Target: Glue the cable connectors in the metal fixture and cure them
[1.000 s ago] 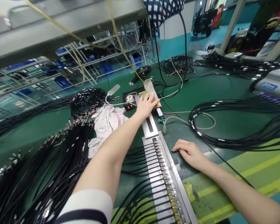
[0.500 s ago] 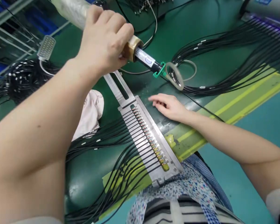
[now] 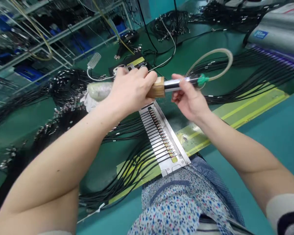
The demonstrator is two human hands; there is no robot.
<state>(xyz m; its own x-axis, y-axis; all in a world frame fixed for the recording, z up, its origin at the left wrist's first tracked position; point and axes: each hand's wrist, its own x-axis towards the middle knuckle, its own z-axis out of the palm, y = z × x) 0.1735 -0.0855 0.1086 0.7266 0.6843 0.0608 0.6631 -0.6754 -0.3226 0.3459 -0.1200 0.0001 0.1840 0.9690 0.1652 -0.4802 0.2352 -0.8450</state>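
My left hand [image 3: 134, 86] is wrapped around a pale, tape-wrapped cylinder [image 3: 100, 90] with a tan collar [image 3: 158, 87] at its right end. Out of that collar comes a dark and silver dispensing syringe [image 3: 171, 85], capped by a green fitting [image 3: 203, 79] with a clear hose [image 3: 231, 60]. My right hand [image 3: 191, 98] closes its thumb and fingers on the syringe barrel near the fitting. Below both hands lies a metal fixture plate [image 3: 152, 138], with several black cables laid side by side across it and their stripped ends lined up in a slot.
Bundles of black cables [image 3: 68, 86] lie at the left, more cables [image 3: 247, 75] at the right by a grey machine [image 3: 271, 29]. A small lamp [image 3: 94, 60] stands behind my left hand. Yellow tape [image 3: 254, 101] runs along the table's front edge. Wire racks [image 3: 63, 39] stand behind.
The wrapped cylinder and syringe have swung from tilted to nearly level. My right hand has risen from the table and taken hold of the syringe barrel. The view has shifted too.
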